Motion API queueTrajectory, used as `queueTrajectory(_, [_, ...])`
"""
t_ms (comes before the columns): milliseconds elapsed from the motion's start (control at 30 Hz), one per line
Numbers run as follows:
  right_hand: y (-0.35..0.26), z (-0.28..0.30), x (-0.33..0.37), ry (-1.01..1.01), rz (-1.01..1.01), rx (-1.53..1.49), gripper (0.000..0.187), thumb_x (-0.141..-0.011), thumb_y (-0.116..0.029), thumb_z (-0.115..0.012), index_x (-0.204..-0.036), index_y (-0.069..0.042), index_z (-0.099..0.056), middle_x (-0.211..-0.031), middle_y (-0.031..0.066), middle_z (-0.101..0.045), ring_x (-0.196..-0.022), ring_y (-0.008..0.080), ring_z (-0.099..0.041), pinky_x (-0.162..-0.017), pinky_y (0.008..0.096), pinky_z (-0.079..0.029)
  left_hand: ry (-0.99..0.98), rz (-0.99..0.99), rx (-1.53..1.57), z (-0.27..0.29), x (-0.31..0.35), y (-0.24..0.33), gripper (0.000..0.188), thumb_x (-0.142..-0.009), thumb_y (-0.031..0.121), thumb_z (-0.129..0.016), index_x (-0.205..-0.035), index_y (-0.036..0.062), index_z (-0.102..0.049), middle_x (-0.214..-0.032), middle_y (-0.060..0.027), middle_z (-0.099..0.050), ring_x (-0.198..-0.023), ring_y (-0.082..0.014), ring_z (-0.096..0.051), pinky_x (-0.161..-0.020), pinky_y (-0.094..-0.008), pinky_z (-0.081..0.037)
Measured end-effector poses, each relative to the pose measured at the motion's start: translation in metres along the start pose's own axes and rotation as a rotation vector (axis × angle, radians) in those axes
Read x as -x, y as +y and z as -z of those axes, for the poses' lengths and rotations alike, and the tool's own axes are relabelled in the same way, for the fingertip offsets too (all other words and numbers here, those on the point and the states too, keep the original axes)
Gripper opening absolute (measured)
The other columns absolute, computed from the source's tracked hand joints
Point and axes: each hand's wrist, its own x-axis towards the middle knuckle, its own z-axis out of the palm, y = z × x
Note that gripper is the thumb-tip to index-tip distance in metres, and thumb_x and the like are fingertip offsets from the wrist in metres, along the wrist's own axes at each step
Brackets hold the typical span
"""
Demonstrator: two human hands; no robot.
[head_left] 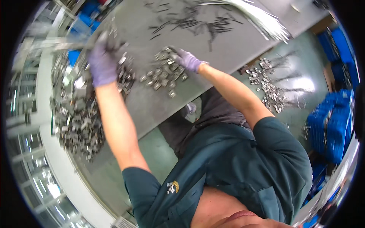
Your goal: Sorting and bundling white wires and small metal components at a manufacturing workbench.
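My left hand (pixel 102 64), in a purple glove, is over the inner edge of a big heap of small shiny metal pieces (pixel 81 121) on the left of the grey table (pixel 146 114). Motion smears its fingers, so whether they hold anything does not show. My right hand (pixel 188 60), gloved alike, reaches in from the right to a smaller group of block-like metal pieces (pixel 163 78) mid-table. Its fingers are together and bent at the far edge of that group; what is in them is hidden.
Thin dark strips (pixel 190 23) lie scattered across the table's far part. A bundle of long white strips (pixel 258 19) rests at the far right. On the floor to the right are metal pieces strung in bunches (pixel 270 89), beside stacked blue crates (pixel 330 125).
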Motion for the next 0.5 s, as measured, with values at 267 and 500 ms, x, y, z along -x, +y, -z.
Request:
queueTrajectory(267, [0.071, 0.187, 0.062, 0.789, -0.037, 0.405, 0.029, -0.075, -0.002, -0.061, -0.104, -0.002, -0.059, -0.094, 0.0173, -0.063, -0.085, 0.0248, -0.063, -0.071, 0.0323, -0.052, -0.27, -0.103, 0.156, 0.014, -0.013, 0.017, 0.037, -0.087, 0.019, -0.059, -0.114, -0.0048, -0.05, -0.058, 0.0035, -0.027, -0.05, -0.0082, -0.027, -0.053, -0.0242, -0.031])
queueTrajectory(500, [0.125, 0.3, 0.111, 0.882, -0.477, 1.121, 0.016, -0.07, -0.023, -0.065, -0.073, -0.007, -0.066, -0.071, 0.0174, -0.063, -0.065, 0.0384, -0.06, -0.061, 0.0445, -0.049, -0.225, 0.008, 0.18, 0.01, -0.032, 0.001, 0.024, -0.093, 0.019, -0.051, -0.102, -0.0015, -0.058, -0.055, 0.0073, -0.022, -0.044, -0.0029, -0.018, -0.043, -0.0204, -0.018])
